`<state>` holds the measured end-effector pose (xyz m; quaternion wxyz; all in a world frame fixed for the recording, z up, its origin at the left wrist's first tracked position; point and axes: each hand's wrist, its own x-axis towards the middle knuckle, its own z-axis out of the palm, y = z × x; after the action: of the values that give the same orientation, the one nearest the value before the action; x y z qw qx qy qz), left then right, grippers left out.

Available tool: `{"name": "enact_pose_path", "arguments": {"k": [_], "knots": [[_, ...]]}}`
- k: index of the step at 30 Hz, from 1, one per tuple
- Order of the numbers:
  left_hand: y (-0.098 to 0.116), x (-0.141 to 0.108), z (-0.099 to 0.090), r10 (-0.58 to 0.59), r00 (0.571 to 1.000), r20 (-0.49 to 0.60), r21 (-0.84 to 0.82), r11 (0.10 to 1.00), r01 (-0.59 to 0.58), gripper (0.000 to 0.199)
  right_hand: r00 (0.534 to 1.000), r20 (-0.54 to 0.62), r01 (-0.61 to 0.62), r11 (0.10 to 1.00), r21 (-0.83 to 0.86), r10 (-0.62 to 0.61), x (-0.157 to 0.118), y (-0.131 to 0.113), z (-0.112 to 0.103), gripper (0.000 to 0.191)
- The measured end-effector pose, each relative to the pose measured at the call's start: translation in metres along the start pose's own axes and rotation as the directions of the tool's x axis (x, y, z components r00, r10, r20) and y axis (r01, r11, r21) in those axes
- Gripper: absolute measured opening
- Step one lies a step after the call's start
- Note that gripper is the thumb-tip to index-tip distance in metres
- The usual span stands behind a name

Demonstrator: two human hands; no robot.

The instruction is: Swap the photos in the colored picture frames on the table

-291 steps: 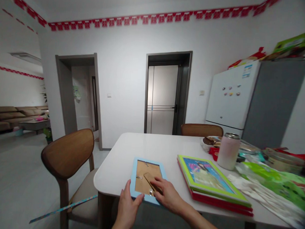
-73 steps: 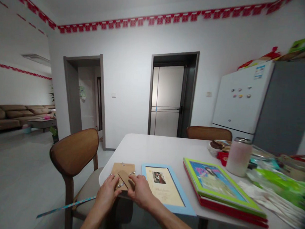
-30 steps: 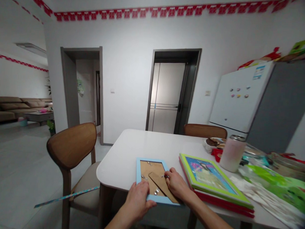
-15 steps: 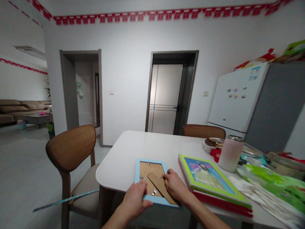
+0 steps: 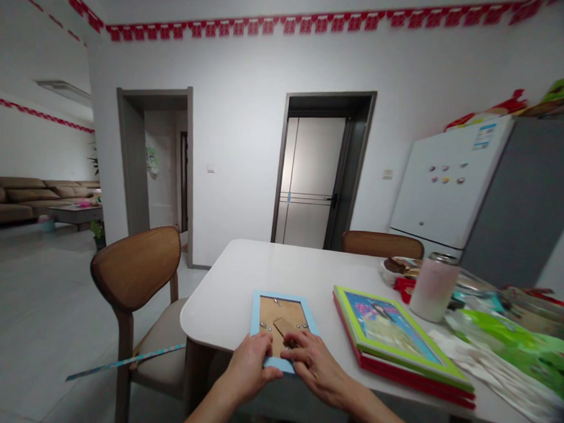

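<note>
White table [image 5: 261,266] | blue frame [image 5: 255,312] | red frame [image 5: 415,384] | pink bottle [image 5: 434,289] | white cloth [image 5: 464,360]

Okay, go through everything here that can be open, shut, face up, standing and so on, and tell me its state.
Blue frame, back side up
Backing board, inside the frame
Green frame, face up
Red frame, under the green one
Pink bottle, upright
Door, shut
Fridge, upper door shut

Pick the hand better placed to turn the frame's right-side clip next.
Right, I'd say. The right hand is over the frame's back, fingers just below that clip; the left hand holds the lower-left edge.
</note>
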<state>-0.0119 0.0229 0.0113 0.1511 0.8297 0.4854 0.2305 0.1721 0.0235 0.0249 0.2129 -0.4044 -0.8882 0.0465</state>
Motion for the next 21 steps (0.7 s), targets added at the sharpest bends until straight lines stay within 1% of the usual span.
{"name": "enact_pose_path", "arguments": {"k": [2, 4, 7, 9, 13, 15, 16, 17, 18, 19, 21], "knots": [[-0.001, -0.001, 0.0, -0.006, 1.0, -0.011, -0.016, 1.0, 0.006, 0.026, 0.999, 0.002, -0.04, 0.999, 0.027, 0.04, 0.012, 0.003, 0.004, 0.033], [-0.001, -0.002, -0.001, -0.009, 1.0, -0.02, -0.026, 1.0, 0.008, 0.025, 0.996, 0.009, -0.084, 0.996, 0.029, 0.083, 0.029, 0.006, 0.011, 0.035], [0.0, -0.004, -0.002, -0.008, 1.0, -0.022, -0.051, 0.999, 0.007, 0.024, 0.985, 0.038, -0.163, 0.985, -0.048, 0.165, 0.055, 0.006, 0.022, 0.033], [0.0, -0.005, -0.003, -0.013, 1.0, -0.013, -0.06, 0.998, 0.012, 0.023, 0.98, 0.06, -0.184, 0.977, -0.112, 0.191, 0.065, 0.003, 0.027, 0.027], [0.0, -0.006, -0.004, -0.043, 0.999, 0.005, -0.038, 0.998, 0.043, 0.027, 0.99, 0.085, -0.096, 0.983, -0.157, 0.11, 0.068, -0.002, 0.03, 0.022], [-0.001, -0.006, -0.004, -0.057, 0.998, -0.006, -0.032, 0.998, 0.057, 0.029, 0.995, 0.076, -0.058, 0.989, -0.137, 0.069, 0.066, 0.001, 0.03, 0.022], [-0.002, -0.006, -0.004, -0.053, 0.998, -0.013, -0.033, 0.998, 0.053, 0.03, 0.996, 0.063, -0.06, 0.992, -0.111, 0.067, 0.067, 0.003, 0.03, 0.022], [-0.002, -0.007, -0.004, -0.043, 0.999, -0.019, -0.035, 0.998, 0.042, 0.03, 0.994, 0.037, -0.098, 0.992, -0.076, 0.101, 0.068, 0.007, 0.03, 0.022], [-0.002, -0.007, -0.003, -0.029, 0.999, -0.024, -0.037, 0.999, 0.029, 0.03, 0.986, 0.003, -0.164, 0.986, -0.038, 0.165, 0.071, 0.012, 0.031, 0.023], [-0.002, -0.007, -0.003, -0.02, 0.999, -0.028, -0.039, 0.999, 0.019, 0.03, 0.968, -0.034, -0.248, 0.969, -0.002, 0.247, 0.075, 0.018, 0.031, 0.025], [-0.001, -0.008, -0.002, -0.021, 0.999, -0.033, -0.042, 0.999, 0.02, 0.031, 0.907, -0.092, -0.409, 0.912, 0.045, 0.411, 0.084, 0.031, 0.033, 0.025]]}}
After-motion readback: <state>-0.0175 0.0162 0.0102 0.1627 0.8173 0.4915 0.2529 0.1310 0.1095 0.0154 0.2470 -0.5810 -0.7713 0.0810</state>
